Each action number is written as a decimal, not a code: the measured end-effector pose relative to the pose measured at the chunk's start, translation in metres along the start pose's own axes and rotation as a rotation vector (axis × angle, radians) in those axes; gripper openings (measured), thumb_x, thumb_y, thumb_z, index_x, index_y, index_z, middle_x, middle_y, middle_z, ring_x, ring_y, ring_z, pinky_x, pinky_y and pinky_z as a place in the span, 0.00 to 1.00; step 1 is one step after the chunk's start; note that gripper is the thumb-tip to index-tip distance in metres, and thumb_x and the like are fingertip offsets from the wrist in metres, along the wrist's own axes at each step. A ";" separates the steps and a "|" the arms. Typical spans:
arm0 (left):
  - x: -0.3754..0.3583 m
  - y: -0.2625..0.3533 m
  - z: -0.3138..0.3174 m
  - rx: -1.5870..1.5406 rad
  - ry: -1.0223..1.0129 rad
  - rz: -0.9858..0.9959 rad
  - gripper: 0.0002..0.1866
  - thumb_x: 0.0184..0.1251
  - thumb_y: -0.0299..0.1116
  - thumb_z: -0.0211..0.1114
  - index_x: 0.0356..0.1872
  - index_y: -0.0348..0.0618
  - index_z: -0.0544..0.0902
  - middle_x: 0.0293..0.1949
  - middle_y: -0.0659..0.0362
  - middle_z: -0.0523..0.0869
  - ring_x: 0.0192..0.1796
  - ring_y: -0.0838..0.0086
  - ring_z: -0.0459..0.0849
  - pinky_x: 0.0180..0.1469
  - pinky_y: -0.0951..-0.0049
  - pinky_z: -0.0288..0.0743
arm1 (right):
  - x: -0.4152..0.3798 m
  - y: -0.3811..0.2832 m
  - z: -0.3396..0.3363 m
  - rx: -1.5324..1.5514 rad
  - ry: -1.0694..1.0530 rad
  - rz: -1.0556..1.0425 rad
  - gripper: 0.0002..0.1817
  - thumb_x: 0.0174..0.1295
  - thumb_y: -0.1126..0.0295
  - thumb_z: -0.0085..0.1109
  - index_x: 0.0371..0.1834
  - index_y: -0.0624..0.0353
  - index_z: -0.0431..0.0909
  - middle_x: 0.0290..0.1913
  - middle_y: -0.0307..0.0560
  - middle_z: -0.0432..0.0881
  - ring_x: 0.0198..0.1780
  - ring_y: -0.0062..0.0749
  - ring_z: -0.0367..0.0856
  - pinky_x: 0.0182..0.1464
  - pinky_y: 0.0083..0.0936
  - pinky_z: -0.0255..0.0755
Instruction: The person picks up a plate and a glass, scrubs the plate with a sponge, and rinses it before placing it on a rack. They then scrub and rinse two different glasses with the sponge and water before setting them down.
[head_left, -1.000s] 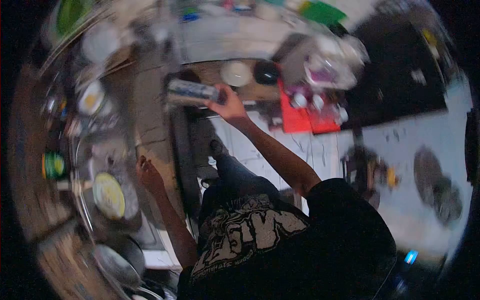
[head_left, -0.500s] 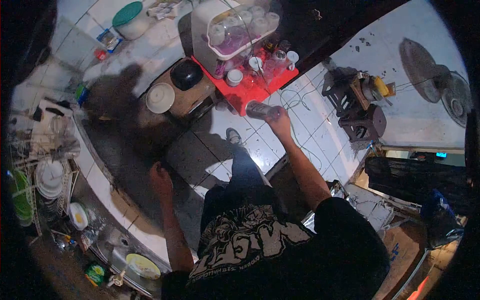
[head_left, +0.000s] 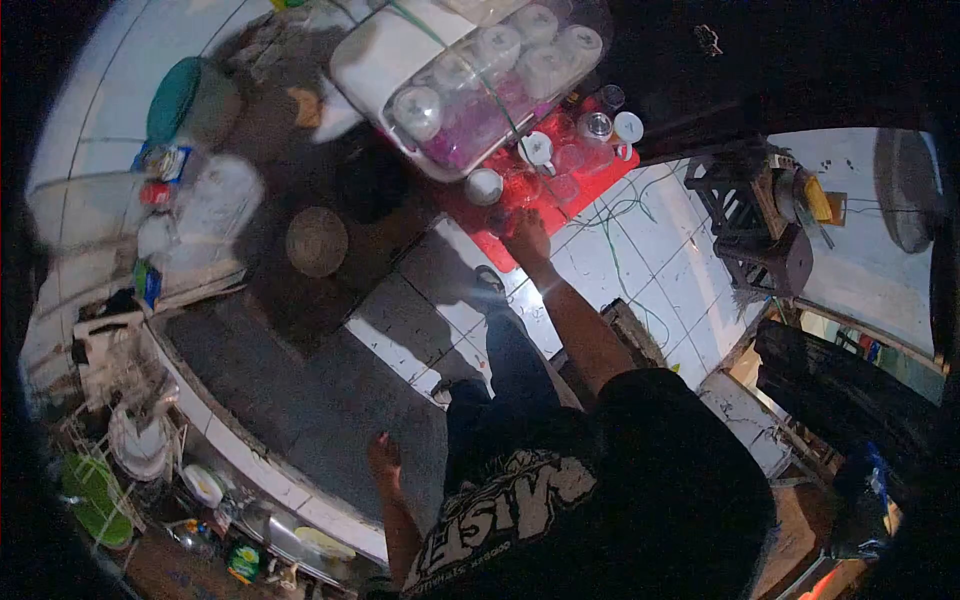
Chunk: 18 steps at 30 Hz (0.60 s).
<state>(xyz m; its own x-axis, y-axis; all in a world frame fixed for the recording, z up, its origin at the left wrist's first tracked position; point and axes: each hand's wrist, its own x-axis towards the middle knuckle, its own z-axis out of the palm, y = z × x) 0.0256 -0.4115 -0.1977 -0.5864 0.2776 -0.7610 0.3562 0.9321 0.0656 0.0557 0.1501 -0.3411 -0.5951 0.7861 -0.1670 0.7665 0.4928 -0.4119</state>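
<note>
My right hand (head_left: 528,240) reaches forward to the near side of a red tabletop (head_left: 500,255). Its fingers close around a clear glass (head_left: 501,222), which is dim and partly hidden against the red surface. Just beyond stand a white cup (head_left: 485,187), a white mug (head_left: 536,150) and several clear glasses (head_left: 563,188). My left hand (head_left: 383,460) hangs low at my side over the dark floor, its fingers loosely bent and holding nothing.
Behind the cups stands a white-rimmed container (head_left: 440,170) of upturned glasses. At left are a pale round lid or bowl (head_left: 317,242) and a green-lidded tub (head_left: 180,100). A sink counter with a dish rack (head_left: 140,440) runs lower left; dark stools (head_left: 765,260) stand right.
My right hand has moved forward with the glass, from beside the red tabletop to over its near part. My left hand has dropped back toward my body. The view has shifted toward the tabletop.
</note>
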 end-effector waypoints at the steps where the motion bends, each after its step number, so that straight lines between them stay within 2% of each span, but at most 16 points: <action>1: 0.001 -0.004 0.003 0.010 -0.007 0.009 0.19 0.69 0.39 0.52 0.51 0.35 0.78 0.50 0.39 0.78 0.52 0.48 0.77 0.56 0.51 0.69 | 0.007 0.007 0.012 -0.014 -0.025 0.005 0.31 0.50 0.56 0.65 0.54 0.58 0.65 0.53 0.58 0.69 0.50 0.57 0.74 0.47 0.47 0.75; 3: 0.006 -0.008 0.001 -0.197 0.136 0.001 0.19 0.69 0.39 0.52 0.51 0.35 0.78 0.47 0.41 0.80 0.51 0.48 0.78 0.56 0.53 0.70 | 0.013 0.001 0.009 0.016 -0.033 0.017 0.32 0.49 0.57 0.65 0.54 0.59 0.63 0.54 0.58 0.68 0.51 0.60 0.73 0.46 0.49 0.76; 4: 0.013 -0.005 -0.001 -0.188 0.131 0.009 0.19 0.69 0.39 0.52 0.51 0.35 0.78 0.47 0.41 0.80 0.51 0.48 0.78 0.56 0.53 0.70 | 0.012 -0.011 -0.007 0.061 -0.015 0.024 0.31 0.50 0.57 0.64 0.54 0.59 0.63 0.54 0.57 0.68 0.52 0.61 0.73 0.46 0.50 0.76; 5: 0.016 0.001 -0.004 -0.434 0.108 -0.118 0.18 0.69 0.39 0.53 0.51 0.35 0.78 0.48 0.41 0.80 0.51 0.48 0.77 0.56 0.53 0.70 | 0.012 -0.025 -0.026 0.106 0.031 0.072 0.32 0.49 0.60 0.66 0.54 0.59 0.63 0.54 0.57 0.68 0.53 0.61 0.71 0.47 0.50 0.76; 6: 0.019 0.003 -0.009 -0.553 0.090 -0.180 0.18 0.69 0.38 0.53 0.51 0.35 0.78 0.48 0.42 0.80 0.51 0.48 0.77 0.56 0.54 0.70 | 0.014 -0.028 -0.030 0.107 0.032 0.082 0.32 0.49 0.60 0.66 0.54 0.59 0.63 0.54 0.57 0.68 0.53 0.61 0.71 0.47 0.50 0.76; 7: 0.023 0.004 -0.013 -0.671 0.080 -0.246 0.18 0.68 0.38 0.53 0.51 0.36 0.78 0.48 0.42 0.80 0.52 0.48 0.77 0.56 0.54 0.70 | 0.015 -0.032 -0.034 0.115 -0.048 0.132 0.33 0.50 0.57 0.65 0.55 0.60 0.63 0.55 0.59 0.68 0.55 0.59 0.71 0.50 0.48 0.74; 8: 0.022 0.006 -0.016 -0.611 0.138 -0.040 0.18 0.68 0.38 0.54 0.51 0.35 0.78 0.48 0.42 0.80 0.52 0.48 0.77 0.56 0.54 0.70 | 0.012 -0.033 -0.039 0.124 -0.129 0.178 0.34 0.51 0.55 0.64 0.57 0.61 0.63 0.56 0.60 0.68 0.57 0.58 0.71 0.53 0.47 0.72; 10: 0.030 0.021 -0.030 -0.553 0.195 0.168 0.18 0.67 0.38 0.54 0.51 0.35 0.78 0.49 0.43 0.80 0.53 0.48 0.77 0.57 0.55 0.70 | 0.004 -0.036 -0.043 0.103 -0.145 0.186 0.36 0.50 0.55 0.66 0.58 0.61 0.62 0.58 0.61 0.67 0.57 0.57 0.71 0.53 0.47 0.72; 12: 0.027 0.070 -0.076 -0.515 0.122 -0.052 0.18 0.67 0.37 0.55 0.51 0.35 0.77 0.51 0.44 0.79 0.54 0.51 0.77 0.57 0.56 0.69 | -0.005 -0.036 -0.041 0.084 -0.161 0.183 0.37 0.49 0.56 0.67 0.59 0.61 0.61 0.59 0.62 0.66 0.58 0.57 0.70 0.54 0.47 0.71; 13: 0.027 0.073 -0.079 -0.522 0.130 -0.057 0.18 0.67 0.37 0.55 0.51 0.35 0.77 0.51 0.44 0.79 0.54 0.51 0.77 0.57 0.56 0.69 | -0.011 -0.031 -0.034 0.036 -0.098 0.123 0.39 0.47 0.57 0.70 0.59 0.61 0.60 0.59 0.62 0.66 0.58 0.57 0.71 0.55 0.48 0.71; 14: 0.023 0.070 -0.079 -0.465 0.196 0.087 0.18 0.67 0.36 0.55 0.52 0.36 0.77 0.52 0.45 0.78 0.55 0.52 0.76 0.57 0.56 0.69 | -0.017 -0.028 -0.029 -0.010 -0.036 0.059 0.41 0.44 0.57 0.72 0.59 0.60 0.59 0.59 0.62 0.66 0.58 0.56 0.71 0.55 0.48 0.71; 15: 0.017 0.067 -0.080 -0.405 0.267 0.225 0.17 0.67 0.36 0.55 0.52 0.36 0.77 0.54 0.45 0.77 0.56 0.53 0.76 0.57 0.56 0.69 | -0.021 -0.033 -0.033 0.073 -0.149 0.289 0.43 0.41 0.57 0.74 0.59 0.60 0.59 0.59 0.62 0.66 0.57 0.56 0.71 0.55 0.46 0.72; 16: 0.013 0.064 -0.081 -0.414 0.288 0.216 0.17 0.67 0.36 0.55 0.52 0.36 0.77 0.54 0.45 0.77 0.56 0.53 0.76 0.57 0.56 0.69 | -0.029 -0.036 -0.040 0.048 -0.171 0.285 0.41 0.41 0.57 0.73 0.56 0.60 0.60 0.57 0.62 0.69 0.55 0.56 0.74 0.55 0.46 0.72; 17: 0.009 0.063 -0.081 -0.525 0.246 0.068 0.17 0.67 0.36 0.55 0.52 0.37 0.77 0.56 0.45 0.75 0.57 0.53 0.75 0.57 0.56 0.69 | -0.035 -0.038 -0.042 0.046 -0.282 0.439 0.38 0.42 0.58 0.72 0.55 0.60 0.62 0.56 0.63 0.69 0.52 0.54 0.76 0.54 0.46 0.72; 18: 0.003 0.059 -0.077 -0.640 0.204 -0.080 0.17 0.67 0.36 0.54 0.53 0.38 0.77 0.58 0.45 0.74 0.57 0.54 0.75 0.58 0.56 0.68 | -0.041 -0.055 -0.040 0.048 -0.281 0.408 0.38 0.42 0.58 0.72 0.55 0.60 0.62 0.56 0.63 0.69 0.52 0.54 0.76 0.54 0.46 0.72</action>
